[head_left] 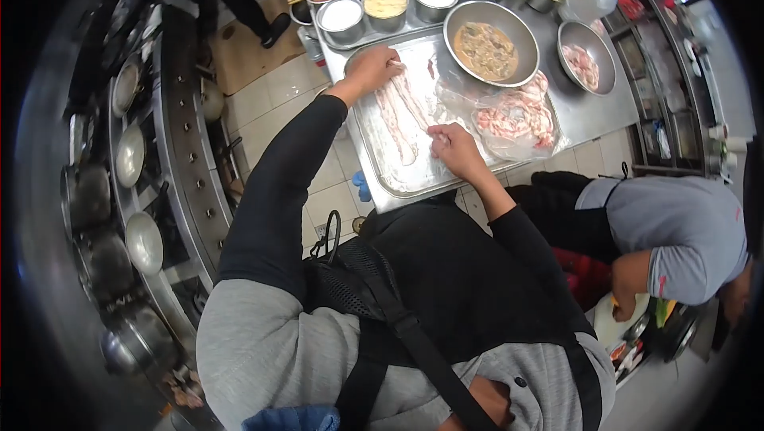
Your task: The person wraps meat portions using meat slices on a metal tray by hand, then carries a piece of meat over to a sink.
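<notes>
A long pale-pink strip of raw meat (412,102) is stretched between my two hands over a floured metal tray (368,162). My left hand (372,70) pinches its far end near the tray's left side. Closer to me, my right hand (457,150) has its fingers closed on the near end. Beside it on the tray lies a second meat strip (391,124), flat and dusted white. To the right of my right hand, a clear plastic bag (485,143) holds a pile of raw meat pieces (516,122).
A steel bowl of sauced meat (487,50) stands at the tray's far side, with another bowl of raw meat (582,65) to its right. Several ingredient tins (386,3) line the back. Stoves with pans (144,243) run along the left. A co-worker (672,228) bends at right.
</notes>
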Motion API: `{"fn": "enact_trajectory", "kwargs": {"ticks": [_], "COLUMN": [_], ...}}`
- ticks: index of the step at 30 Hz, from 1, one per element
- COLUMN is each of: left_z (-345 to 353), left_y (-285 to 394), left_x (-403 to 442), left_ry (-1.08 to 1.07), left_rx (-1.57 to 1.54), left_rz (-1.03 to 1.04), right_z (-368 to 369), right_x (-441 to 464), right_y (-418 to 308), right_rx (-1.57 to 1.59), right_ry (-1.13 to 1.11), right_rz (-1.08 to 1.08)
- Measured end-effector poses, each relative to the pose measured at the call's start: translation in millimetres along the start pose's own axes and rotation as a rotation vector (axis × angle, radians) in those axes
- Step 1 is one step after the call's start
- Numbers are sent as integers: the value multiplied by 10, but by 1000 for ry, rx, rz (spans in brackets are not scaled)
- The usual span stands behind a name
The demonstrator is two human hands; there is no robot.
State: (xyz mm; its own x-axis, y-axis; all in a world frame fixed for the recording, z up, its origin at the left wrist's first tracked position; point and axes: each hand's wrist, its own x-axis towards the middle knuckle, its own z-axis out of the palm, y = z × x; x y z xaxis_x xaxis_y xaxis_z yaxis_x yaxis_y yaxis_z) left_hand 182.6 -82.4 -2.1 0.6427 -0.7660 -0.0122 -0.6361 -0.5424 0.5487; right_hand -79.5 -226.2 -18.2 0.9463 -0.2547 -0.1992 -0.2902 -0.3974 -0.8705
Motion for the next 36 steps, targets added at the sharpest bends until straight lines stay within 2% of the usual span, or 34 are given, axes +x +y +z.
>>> {"fn": "enact_trajectory", "kwargs": {"ticks": [4,8,10,13,16,17,20,21,24,25,28,29,31,32,34,36], "left_z": [-14,-290,-511,-715,-874,-964,-892,-894,-699,-556,-230,-157,-67,-45,-65,-153], "left_y": [-13,253,494,696,860,928,819,768,360,147,-265,-290,-235,-195,-97,-44], "left_x": [22,-174,-320,-458,-601,-639,-627,-616,-508,-452,-440,-483,-590,-634,-708,-756], "left_ry": [22,-316,-385,-383,-395,-405,-387,-346,-259,-249,-182,-134,-14,88,391,554], "left_rx": [-319,-751,-769,-782,-849,-806,-944,-942,-818,-731,-429,-302,-50,-21,225,232], "left_rz": [50,120,156,192,228,213,150,161,-19,-27,-36,-22,16,32,85,150], "right_z": [-66,-162,-163,-306,-529,-495,-262,-128,142,203,370,459,531,509,294,51], "right_x": [-200,-197,-62,32,3,39,189,247,232,154,8,17,24,7,-159,-207], "right_y": [-101,-268,-254,-481,-1112,-934,-883,-734,-517,-581,-493,-403,-317,-272,-577,-570], "right_rx": [12,-325,-377,-694,-614,-534,111,245,472,484,413,250,23,-99,-379,-389], "right_ry": [-19,194,211,92,41,151,-110,-178,-178,-107,-81,-20,-52,-65,-183,-189], "right_rz": [120,-135,-203,-42,17,-343,-331,-268,-51,-43,99,84,-56,-118,-97,-13]}}
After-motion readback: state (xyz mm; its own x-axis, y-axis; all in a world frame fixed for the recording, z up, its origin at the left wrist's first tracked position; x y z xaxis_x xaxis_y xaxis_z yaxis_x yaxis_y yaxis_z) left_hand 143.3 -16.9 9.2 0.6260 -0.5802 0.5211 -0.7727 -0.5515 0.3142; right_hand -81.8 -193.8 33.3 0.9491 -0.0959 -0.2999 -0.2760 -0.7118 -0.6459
